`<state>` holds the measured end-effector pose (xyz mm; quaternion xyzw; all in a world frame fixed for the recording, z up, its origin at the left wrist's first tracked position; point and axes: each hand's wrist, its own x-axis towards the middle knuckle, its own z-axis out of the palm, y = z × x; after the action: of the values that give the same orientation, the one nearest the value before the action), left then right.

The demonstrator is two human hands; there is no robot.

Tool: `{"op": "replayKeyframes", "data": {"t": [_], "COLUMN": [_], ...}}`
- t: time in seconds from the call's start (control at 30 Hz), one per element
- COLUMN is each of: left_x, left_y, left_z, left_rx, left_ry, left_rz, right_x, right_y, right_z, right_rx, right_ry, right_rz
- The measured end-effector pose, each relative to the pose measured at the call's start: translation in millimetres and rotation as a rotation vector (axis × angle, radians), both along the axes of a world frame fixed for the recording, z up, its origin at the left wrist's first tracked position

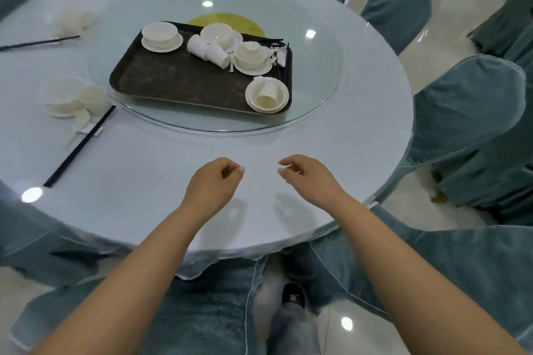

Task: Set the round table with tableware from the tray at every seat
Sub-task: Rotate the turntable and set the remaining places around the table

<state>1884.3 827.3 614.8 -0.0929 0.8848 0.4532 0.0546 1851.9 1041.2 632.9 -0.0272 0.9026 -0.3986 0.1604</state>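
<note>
The dark tray [173,81] of white bowls, saucers and cups sits on the glass turntable [317,66] mid-tabletop, while the left hand [212,181] and right hand [310,179] (fingers loosely curled, holding nothing) hover over the round table [144,181] near its edge.

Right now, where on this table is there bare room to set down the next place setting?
The near table edge under both hands, left hand and right hand, is bare, bordered by the long chopsticks on the left and the glass turntable ahead. The table's right side is bare too. The tray's right end is crowded with dishes.
</note>
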Motion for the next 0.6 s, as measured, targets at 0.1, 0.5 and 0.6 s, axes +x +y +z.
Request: {"op": "replayKeyframes", "data": {"t": [0.1,0.5,0.6], "left_x": [-4,-34,-49], "left_y": [8,111,128], "left_z": [-7,-16,-10], "left_rx": [-0.027,-0.065,-0.091], "left_ry": [-0.025,-0.084,-0.085], "left_rz": [0.063,0.281,0.284], "right_x": [-23,-103,-118], "right_y": [3,93,113], "right_z": [-10,-28,-26], "right_rx": [-0.011,-0.071,-0.104], "right_ry": [-0.034,-0.101,-0.109], "right_rz": [0.075,0.268,0.246]}}
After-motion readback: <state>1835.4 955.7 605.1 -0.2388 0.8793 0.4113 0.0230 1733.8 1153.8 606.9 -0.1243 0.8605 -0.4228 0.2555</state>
